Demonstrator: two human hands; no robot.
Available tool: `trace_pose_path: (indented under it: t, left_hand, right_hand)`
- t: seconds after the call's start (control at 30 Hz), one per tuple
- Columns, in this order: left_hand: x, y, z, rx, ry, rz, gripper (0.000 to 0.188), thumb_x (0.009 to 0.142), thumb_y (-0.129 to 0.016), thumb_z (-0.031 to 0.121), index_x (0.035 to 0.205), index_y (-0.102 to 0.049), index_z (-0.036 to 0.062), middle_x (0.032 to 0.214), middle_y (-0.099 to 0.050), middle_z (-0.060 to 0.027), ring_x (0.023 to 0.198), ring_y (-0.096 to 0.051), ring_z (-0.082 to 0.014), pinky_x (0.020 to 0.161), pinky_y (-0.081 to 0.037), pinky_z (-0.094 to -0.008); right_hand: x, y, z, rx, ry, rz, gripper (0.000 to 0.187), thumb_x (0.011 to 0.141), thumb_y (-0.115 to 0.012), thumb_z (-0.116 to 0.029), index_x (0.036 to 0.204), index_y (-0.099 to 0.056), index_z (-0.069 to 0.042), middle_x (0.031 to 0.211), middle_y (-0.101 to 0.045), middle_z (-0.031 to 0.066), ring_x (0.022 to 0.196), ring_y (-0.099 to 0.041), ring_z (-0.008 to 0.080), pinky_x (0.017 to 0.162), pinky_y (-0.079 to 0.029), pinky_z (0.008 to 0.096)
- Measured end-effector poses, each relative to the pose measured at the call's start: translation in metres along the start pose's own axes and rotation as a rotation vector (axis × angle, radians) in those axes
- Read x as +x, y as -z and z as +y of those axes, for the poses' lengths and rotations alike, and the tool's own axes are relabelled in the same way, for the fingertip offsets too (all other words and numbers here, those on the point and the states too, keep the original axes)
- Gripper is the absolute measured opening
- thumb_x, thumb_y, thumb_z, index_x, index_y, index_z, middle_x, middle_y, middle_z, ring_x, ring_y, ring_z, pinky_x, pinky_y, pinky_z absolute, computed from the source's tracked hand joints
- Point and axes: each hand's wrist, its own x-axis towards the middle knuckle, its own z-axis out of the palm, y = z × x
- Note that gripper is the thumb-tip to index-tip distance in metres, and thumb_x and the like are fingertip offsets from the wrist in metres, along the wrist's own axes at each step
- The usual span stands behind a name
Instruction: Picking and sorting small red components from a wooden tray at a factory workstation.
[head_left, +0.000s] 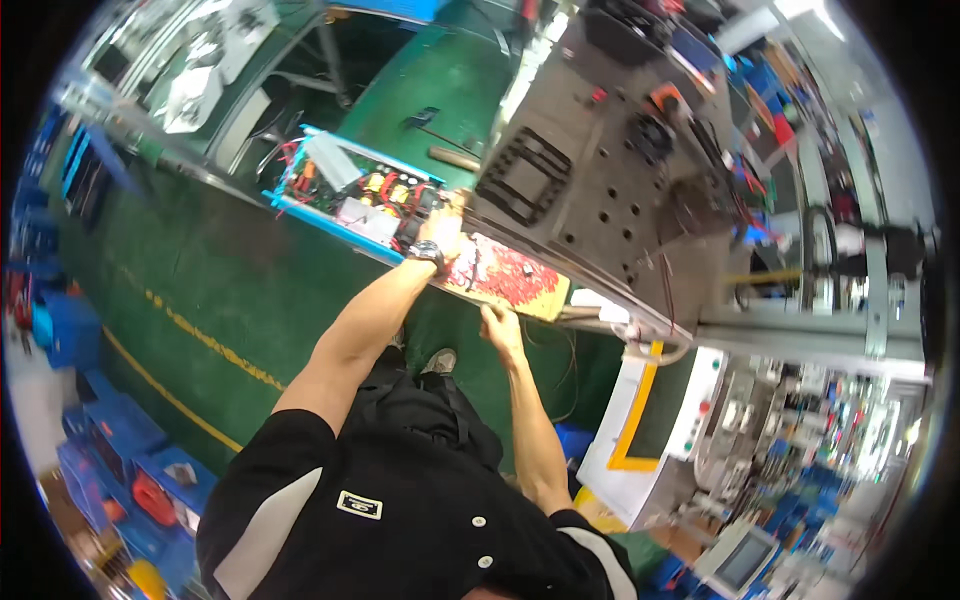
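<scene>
Left hand (pixel 445 228) at chassis (pixel 345 236); right hand (pixel 497 326) curled by red-topped board (pixel 512 276); both grips unclear; uneven pushing could tip the chassis

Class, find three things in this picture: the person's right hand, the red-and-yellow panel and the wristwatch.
Right hand (pixel 501 328): head view, middle of the hand.
Red-and-yellow panel (pixel 512 278): head view, red part of its upper surface.
Wristwatch (pixel 427 254): head view, on its case.
</scene>
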Motion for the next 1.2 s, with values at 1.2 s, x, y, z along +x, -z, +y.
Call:
trace_pose_path:
  t: [1.2]
  left_hand:
    - [-0.122, 0.041, -0.051, -0.534, 0.054, -0.012, 0.027, 0.085, -0.07, 0.018, 0.105, -0.067, -0.0002, 0.092, -0.067, -0.0168, 0.081, -0.066, -0.031, 0.077, -0.053, -0.0398]
  right_hand:
    - [0.102, -0.055, -0.03, -0.758, 0.286, 0.478, 0.033, 0.087, -0.071, -0.032, 0.095, -0.065, 0.0, 0.084, -0.068, 0.0247, 0.083, -0.069, 0.0407, 0.074, -0.053, 0.0477]
